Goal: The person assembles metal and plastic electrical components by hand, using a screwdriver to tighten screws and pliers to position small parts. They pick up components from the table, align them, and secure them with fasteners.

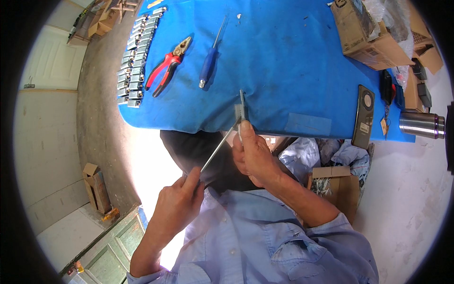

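Note:
My left hand [179,204] is wrapped around the hidden grip of a slim metal-shafted tool [219,147], apparently a screwdriver. Its shaft slants up to the right. My right hand [253,156] pinches a small grey metal part [240,110] between thumb and fingers, at the near edge of the table. The shaft's tip meets the lower side of this part, just by my right thumb; the exact contact is too small to tell. On the blue table cover beyond lie red-and-black combination pliers [168,67] and a blue-handled screwdriver [209,64].
Small metal parts [136,67] stand in two rows along the left table edge. At right are a phone [363,115], keys [385,122], a steel flask [420,125] and a cardboard box [369,39]. Below the table's right side sits an open carton [337,188] beside plastic bags [301,154].

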### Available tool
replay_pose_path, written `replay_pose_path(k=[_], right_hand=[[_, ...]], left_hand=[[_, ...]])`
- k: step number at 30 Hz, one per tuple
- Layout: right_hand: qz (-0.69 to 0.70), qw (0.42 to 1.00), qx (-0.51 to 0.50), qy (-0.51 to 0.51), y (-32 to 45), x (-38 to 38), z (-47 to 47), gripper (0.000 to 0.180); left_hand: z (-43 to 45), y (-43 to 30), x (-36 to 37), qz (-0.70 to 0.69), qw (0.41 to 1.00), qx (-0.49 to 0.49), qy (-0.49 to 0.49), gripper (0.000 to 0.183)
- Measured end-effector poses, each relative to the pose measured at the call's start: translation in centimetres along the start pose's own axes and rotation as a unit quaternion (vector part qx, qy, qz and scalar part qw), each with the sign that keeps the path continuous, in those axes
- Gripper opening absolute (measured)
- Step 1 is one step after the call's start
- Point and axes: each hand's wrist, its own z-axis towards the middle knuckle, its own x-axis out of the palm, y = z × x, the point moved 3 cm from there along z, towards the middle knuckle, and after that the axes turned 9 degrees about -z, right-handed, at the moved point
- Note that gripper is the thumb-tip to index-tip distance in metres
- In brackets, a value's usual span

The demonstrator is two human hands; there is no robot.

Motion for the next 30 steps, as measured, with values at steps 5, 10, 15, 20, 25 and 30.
replay_pose_path(k=[5, 10, 15, 20, 25, 30], right_hand=[[0.038, 0.999, -0.013, 0.011, -0.6, -0.2, 0.4, 0.057], [0.023, 0.999, -0.023, 0.018, -0.6, -0.4, 0.4, 0.057], [0.017, 0.999, -0.016, 0.024, -0.5, -0.6, 0.3, 0.056], [0.011, 0.999, -0.014, 0.033, -0.5, -0.9, 0.4, 0.056], [-0.011, 1.000, -0.008, 0.018, -0.1, -0.8, 0.1, 0.057], [-0.039, 0.999, -0.009, 0.010, -0.1, -0.9, 0.1, 0.060]], left_hand=[[0.4, -0.5, -0.9, -0.185, 0.975, -0.084, 0.085, 0.030], [0.5, 0.2, -1.0, -0.279, 0.943, -0.133, 0.125, 0.030], [1.1, 0.8, -1.5, -0.359, 0.899, -0.182, 0.174, 0.032], [1.4, 0.7, -2.5, -0.273, 0.939, -0.126, 0.164, 0.032], [1.1, 1.5, -2.3, -0.229, 0.962, -0.067, 0.134, 0.031], [1.6, 2.2, -1.9, -0.343, 0.911, -0.146, 0.178, 0.030]])
